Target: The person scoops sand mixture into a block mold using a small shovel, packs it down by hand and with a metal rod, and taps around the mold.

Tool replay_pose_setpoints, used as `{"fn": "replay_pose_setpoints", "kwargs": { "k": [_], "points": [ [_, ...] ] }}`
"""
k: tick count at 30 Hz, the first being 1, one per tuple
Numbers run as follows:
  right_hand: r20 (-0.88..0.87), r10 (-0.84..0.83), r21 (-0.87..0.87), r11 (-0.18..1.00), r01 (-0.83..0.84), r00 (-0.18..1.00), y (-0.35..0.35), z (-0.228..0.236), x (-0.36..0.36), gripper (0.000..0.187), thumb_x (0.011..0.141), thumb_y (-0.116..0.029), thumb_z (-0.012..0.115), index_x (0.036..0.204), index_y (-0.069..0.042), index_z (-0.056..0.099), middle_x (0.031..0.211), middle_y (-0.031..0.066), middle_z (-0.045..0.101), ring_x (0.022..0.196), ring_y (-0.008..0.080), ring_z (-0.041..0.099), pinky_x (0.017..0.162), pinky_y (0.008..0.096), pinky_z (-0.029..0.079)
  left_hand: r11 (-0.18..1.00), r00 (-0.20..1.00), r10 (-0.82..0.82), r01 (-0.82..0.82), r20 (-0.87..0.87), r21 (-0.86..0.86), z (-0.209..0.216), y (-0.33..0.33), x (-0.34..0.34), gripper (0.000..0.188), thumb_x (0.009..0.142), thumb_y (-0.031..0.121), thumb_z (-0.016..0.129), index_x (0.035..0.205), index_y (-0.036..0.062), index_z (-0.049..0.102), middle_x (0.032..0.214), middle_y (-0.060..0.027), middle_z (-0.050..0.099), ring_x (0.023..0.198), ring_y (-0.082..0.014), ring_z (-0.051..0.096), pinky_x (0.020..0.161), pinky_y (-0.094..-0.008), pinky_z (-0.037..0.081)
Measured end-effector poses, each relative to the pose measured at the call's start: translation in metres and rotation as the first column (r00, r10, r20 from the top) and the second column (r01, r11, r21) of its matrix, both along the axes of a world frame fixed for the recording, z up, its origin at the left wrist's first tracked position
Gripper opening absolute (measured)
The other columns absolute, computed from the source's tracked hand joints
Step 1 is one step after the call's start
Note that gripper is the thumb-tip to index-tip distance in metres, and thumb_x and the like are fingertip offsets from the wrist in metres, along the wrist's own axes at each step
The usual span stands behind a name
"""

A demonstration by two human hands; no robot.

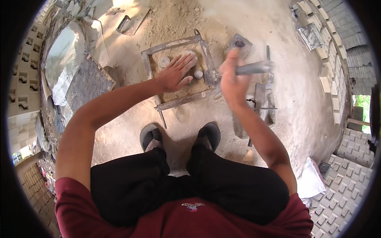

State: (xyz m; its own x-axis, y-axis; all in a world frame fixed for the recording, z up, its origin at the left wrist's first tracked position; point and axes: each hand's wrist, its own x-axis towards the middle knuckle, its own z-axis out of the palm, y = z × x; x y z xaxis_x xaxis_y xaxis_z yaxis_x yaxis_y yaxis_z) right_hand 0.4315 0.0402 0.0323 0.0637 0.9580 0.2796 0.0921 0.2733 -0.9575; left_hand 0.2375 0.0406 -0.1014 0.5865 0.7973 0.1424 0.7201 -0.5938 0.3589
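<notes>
A four-sided frame (179, 104) lies on the sandy floor in front of my feet, filled with packed sand. My left hand (178, 72) is laid flat over the sand inside it, fingers stretched, resting on a pale round piece (193, 58) that it partly covers. Two other small round pale pieces (164, 62) sit in the sand, one left of the hand and one (198, 74) right of it. At the frame's right side my right hand (235, 81) grips a dark-handled tool (254, 68), smeared by motion; its exact kind is unclear.
Right of the frame, metal tools (260, 93) lie by a floor recess. A square plate (240, 41) with a dark knob lies beyond. Stacked pale blocks (331, 87) line the right; a board (87, 81) leans at left. A white sack (312, 178) lies lower right.
</notes>
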Motion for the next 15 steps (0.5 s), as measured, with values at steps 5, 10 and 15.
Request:
{"fn": "replay_pose_setpoints", "kwargs": {
  "k": [5,10,15],
  "points": [
    [-0.071,0.071,-0.048,0.996,-0.074,0.995,-0.002,-0.005,0.005,0.049,0.1,-0.036,0.049,0.059,-0.009,0.044,0.051,-0.0061,0.042,0.046,0.0029,0.038,0.041,0.0237,0.026,1.0,1.0,-0.017,0.017,-0.001,0.008,-0.004,-0.006,-0.005,0.067,0.1,0.045,0.026,0.149,0.0011,0.015,0.155,-0.0191,0.016,0.145,-0.0306,0.011,0.118,-0.0447,0.005],
    [-0.139,0.094,-0.167,0.979,-0.117,0.986,-0.001,-0.006,0.013,0.05,0.1,-0.038,0.048,0.059,-0.01,0.044,0.051,-0.007,0.039,0.046,0.0029,0.034,0.041,0.0232,0.024,1.0,1.0,-0.017,0.017,-0.011,-0.003,-0.001,-0.001,-0.011,0.066,0.1,0.044,0.026,0.147,-0.001,0.018,0.155,-0.0189,0.016,0.145,-0.0305,0.011,0.118,-0.0449,0.005],
    [0.004,0.109,-0.096,0.99,-0.108,0.994,-0.004,-0.008,0.006,0.048,0.1,-0.036,0.049,0.062,-0.008,0.047,0.053,-0.0059,0.041,0.047,0.0045,0.036,0.043,0.0234,0.027,0.999,0.996,0.02,-0.017,-0.084,0.032,0.002,0.003,-0.025,0.063,0.1,0.042,0.026,0.146,-0.0016,0.022,0.155,-0.0186,0.016,0.145,-0.0291,0.01,0.118,-0.046,0.003]
  ]
}}
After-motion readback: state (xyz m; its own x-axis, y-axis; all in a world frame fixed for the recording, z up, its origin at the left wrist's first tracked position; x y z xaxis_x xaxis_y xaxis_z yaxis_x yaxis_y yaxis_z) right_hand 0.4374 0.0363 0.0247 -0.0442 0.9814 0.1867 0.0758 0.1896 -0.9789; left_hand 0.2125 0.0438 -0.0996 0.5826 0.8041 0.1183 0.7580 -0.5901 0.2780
